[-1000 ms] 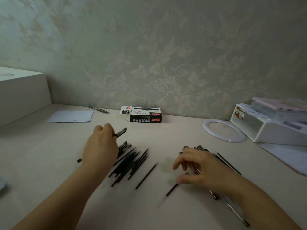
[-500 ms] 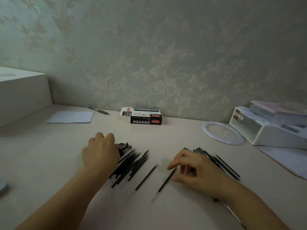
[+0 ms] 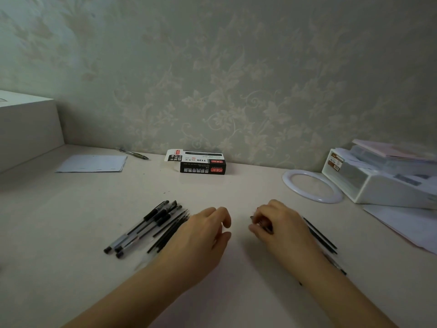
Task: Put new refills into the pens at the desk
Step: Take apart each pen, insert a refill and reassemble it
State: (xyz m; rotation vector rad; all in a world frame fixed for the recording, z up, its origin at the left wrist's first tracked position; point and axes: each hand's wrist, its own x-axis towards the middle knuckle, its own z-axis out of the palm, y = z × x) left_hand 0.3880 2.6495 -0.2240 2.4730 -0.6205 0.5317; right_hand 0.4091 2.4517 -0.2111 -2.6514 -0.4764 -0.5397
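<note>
1. Pens [image 3: 142, 229] lie in a slanted bunch on the counter [image 3: 71, 221], left of centre, with thin black refills [image 3: 171, 230] just beside them on the right.
2. Left hand [image 3: 201, 235] hovers over the near end of those refills, fingers loosely curled and holding nothing.
3. Right hand [image 3: 276, 227] has its fingers curled round something small and dark, perhaps a refill; the blur leaves it unsure.
4. More refills [image 3: 319, 235] lie behind the right hand.
5. A black-and-white pen box [image 3: 201, 162] sits far centre near the wall.
</note>
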